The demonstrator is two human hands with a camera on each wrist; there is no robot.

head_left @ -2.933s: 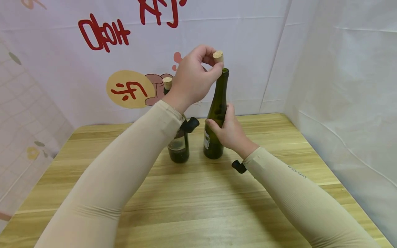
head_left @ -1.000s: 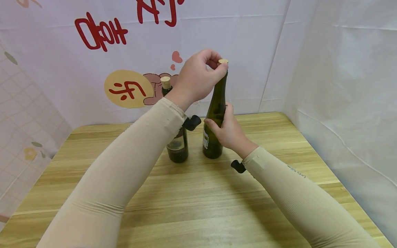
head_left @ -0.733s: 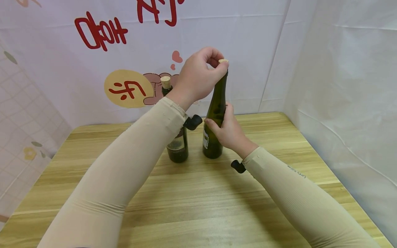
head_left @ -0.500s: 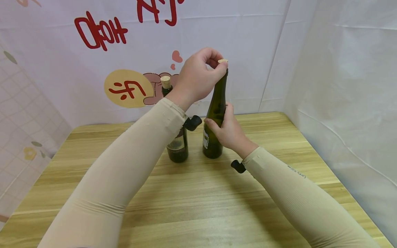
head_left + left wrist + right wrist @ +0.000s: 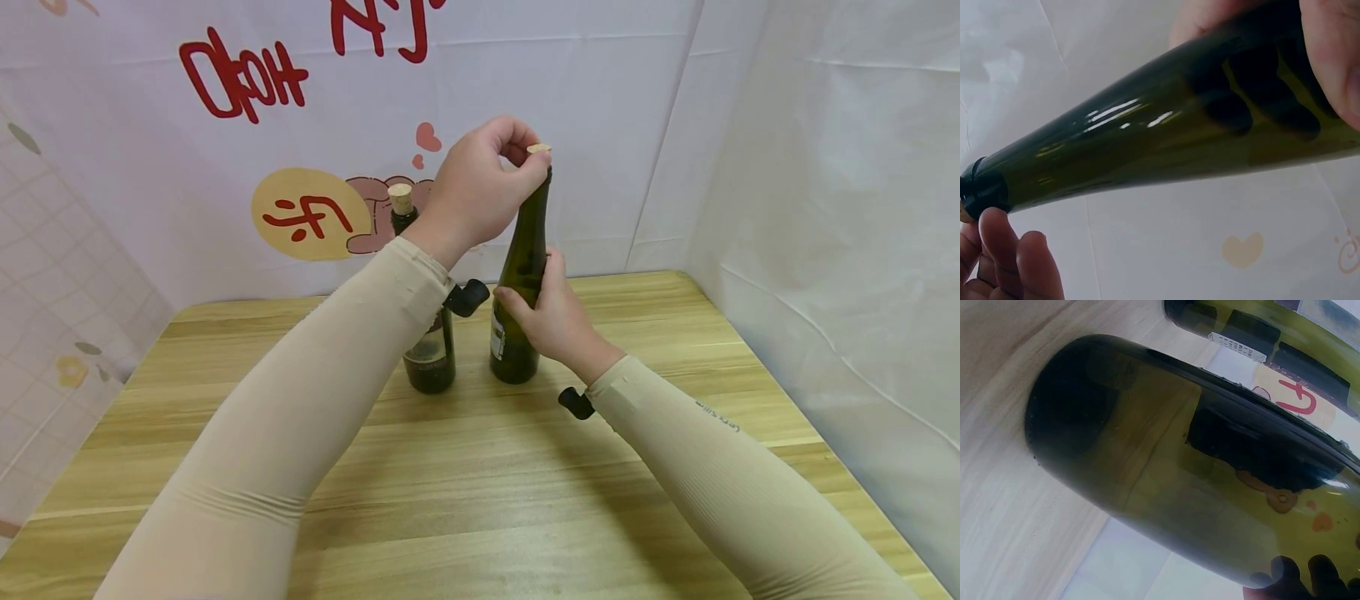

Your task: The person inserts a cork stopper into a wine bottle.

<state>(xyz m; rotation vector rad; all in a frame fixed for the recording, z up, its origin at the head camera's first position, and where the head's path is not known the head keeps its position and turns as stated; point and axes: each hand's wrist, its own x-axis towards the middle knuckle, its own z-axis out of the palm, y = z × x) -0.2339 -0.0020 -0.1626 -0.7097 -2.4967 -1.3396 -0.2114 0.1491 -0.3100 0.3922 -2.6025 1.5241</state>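
In the head view my left hand (image 5: 487, 183) pinches a cork (image 5: 539, 148) between thumb and fingers at the mouth of a green glass wine bottle (image 5: 522, 250). Only the cork's top shows there; a sliver of the cork (image 5: 965, 215) appears at the bottle's lip in the left wrist view. Lower down, my right hand (image 5: 558, 321) grips the bottle's body with its thumb in front, and the bottle stands upright on the table. To its left is a second, darker wine bottle (image 5: 431, 358) with a cork (image 5: 401, 198) in its neck, partly hidden by my left forearm.
The wooden table (image 5: 480, 500) reaches back to a white cloth wall (image 5: 600, 100) with red lettering. White sheeting (image 5: 840, 208) hangs on the right side. A black wrist camera (image 5: 467, 297) on my left wrist sits close to both bottles.
The cork in my left hand has come down from above the bottle's mouth into it, and the hand with it. My right hand keeps its grip. Over the last half second almost nothing moves.
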